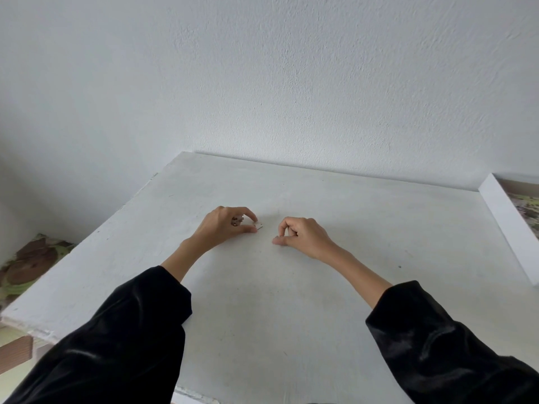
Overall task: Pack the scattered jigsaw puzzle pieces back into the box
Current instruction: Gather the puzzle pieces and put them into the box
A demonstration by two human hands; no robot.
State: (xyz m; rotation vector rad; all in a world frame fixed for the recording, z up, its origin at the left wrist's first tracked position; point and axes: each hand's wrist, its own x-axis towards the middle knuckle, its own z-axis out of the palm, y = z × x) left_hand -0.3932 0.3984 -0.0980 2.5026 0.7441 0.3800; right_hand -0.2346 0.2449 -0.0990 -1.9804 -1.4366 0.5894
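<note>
My left hand [226, 228] rests on the white table [291, 301] near its middle. Its fingers are curled round small brownish puzzle pieces [236, 221] in the palm, and its thumb and forefinger pinch a pale piece [259, 234] lying on the table. My right hand [300, 236] lies a short way to the right with its fingers curled and its thumb tip on the table. Whether it holds a piece is hidden. The white puzzle box [513, 225] stands at the right edge, only partly in view, with a printed picture inside.
A white wall rises right behind the table's far edge. Off the table's left side, lower down, lies a cushion with a leaf pattern [32, 260]. A wooden chair part [14, 352] shows at the lower left.
</note>
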